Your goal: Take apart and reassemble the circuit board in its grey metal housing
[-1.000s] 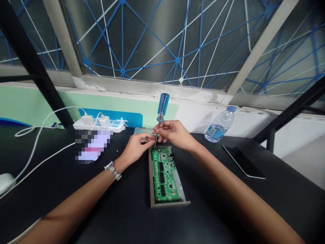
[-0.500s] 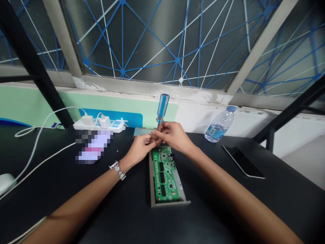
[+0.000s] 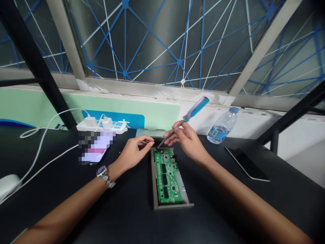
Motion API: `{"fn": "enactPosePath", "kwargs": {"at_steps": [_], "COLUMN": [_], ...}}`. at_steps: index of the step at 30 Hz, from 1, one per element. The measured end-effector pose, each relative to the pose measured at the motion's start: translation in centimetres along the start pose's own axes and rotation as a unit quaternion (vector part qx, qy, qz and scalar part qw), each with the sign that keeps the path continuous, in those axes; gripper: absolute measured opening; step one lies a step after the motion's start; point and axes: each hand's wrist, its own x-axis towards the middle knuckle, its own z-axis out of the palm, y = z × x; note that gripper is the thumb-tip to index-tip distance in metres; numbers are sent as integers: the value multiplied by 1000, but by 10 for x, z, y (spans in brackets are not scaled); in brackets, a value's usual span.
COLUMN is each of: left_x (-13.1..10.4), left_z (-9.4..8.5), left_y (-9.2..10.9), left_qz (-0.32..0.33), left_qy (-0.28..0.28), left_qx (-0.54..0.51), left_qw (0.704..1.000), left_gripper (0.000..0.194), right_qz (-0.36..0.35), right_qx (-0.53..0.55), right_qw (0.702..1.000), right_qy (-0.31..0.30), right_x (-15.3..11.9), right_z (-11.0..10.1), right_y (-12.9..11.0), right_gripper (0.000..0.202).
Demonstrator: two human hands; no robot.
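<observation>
A screwdriver [image 3: 196, 108] with a clear and blue handle is held by its shaft in my right hand [image 3: 188, 139]. It leans to the right, its tip down by the far end of a green circuit board [image 3: 169, 179]. The board lies in a grey metal tray [image 3: 174, 206] on the black table. My left hand [image 3: 134, 150] is just left of the tray's far end, thumb and fingertips close together; whether something tiny is between them is too small to tell. A flat grey metal piece [image 3: 147, 132] lies behind the hands.
To the left are a lit phone [image 3: 98, 149], a white power strip [image 3: 116, 126] with plugs, white cables and a white object [image 3: 9, 184]. On the right stand a water bottle [image 3: 223, 125] and a dark phone [image 3: 245, 164]. A window wall rises behind.
The screwdriver has gone from nearly upright to tilted right. My right hand has moved right, away from my left hand, which has shifted slightly left. The board's far end is now more exposed.
</observation>
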Motion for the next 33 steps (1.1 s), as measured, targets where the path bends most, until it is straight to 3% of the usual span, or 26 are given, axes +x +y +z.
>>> {"fn": "enactPosePath", "kwargs": {"at_steps": [4,10,21,33], "left_x": [-14,-23,-25,-23], "left_z": [-3,0,4,5], "left_y": [5,5,11,10], "left_qz": [22,61,57,77], "left_qy": [-26,-69,-61,-14], "left_qx": [65,95,98,83], "left_qw": [997,991,992,994], "left_gripper": [16,11,11,13], "right_qz": [-3,40,31,61], "right_qx": [82,182,215,270], "right_qw": [995,973,965,946], "right_qy": [52,139,148,169], "right_x": [-31,-58,-64,-62], "right_z": [-1,2,10,9], "right_y": [17,34,36,37], "right_gripper": [36,39,35,35]}}
